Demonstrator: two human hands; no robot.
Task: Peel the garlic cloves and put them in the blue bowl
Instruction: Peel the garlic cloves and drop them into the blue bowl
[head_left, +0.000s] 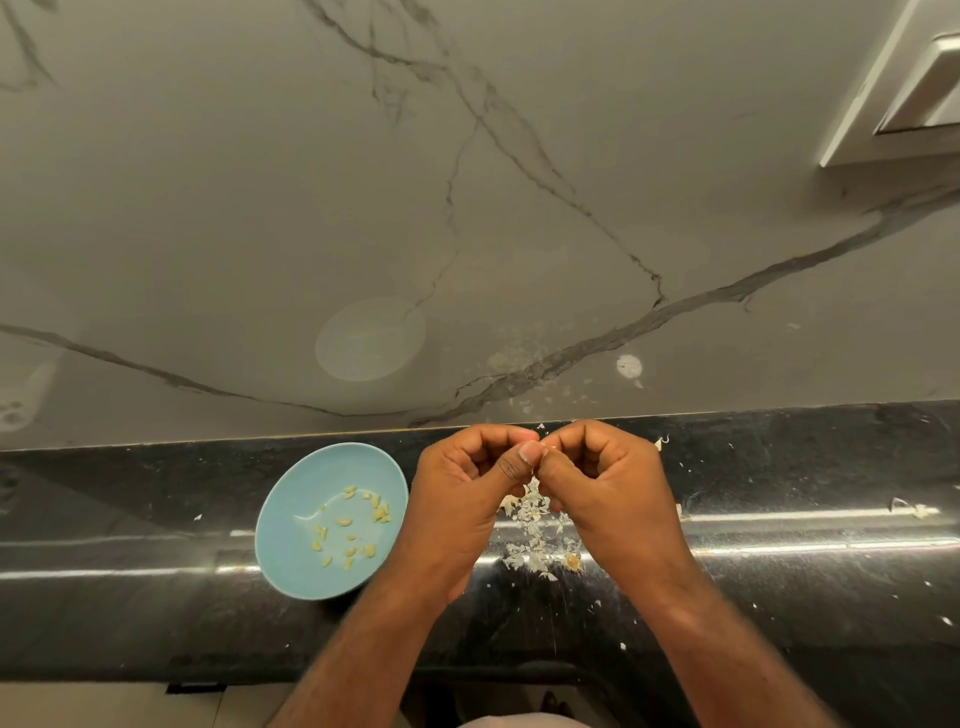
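Well into the job here. The pale blue round bowl (298, 483) sits on the glossy black stone counter (779, 571), just left of the hands. It holds a scatter of small peeled yellowish garlic cloves (345, 521), upwards of a dozen pieces, loose across the bottom and right side, none stacked. That's the finished share.

Up front, the left hand (457, 488) and the right hand (613, 488) meet thumb to thumb above the counter, fingers curled in. Both grips are narrow, a tight pinch on something tiny between the fingertips. Going by the task, I take it for a garlic clove mid-peel, but the fingers cover it, so I cannot tell how much skin it has on.

Directly below the hands lies a heap of white papery peel flakes (532, 525), with stray flecks across the counter to the right and toward the grey veined marble wall (363, 182). A small round tan bit (572, 561) sits at the heap's edge; root end or clove, it's too small to tell.

What's left? I see no clear stock of unpeeled cloves anywhere on the counter, so my read is that this is late in the task. Finish this one, then drop it in the bowl to the left.
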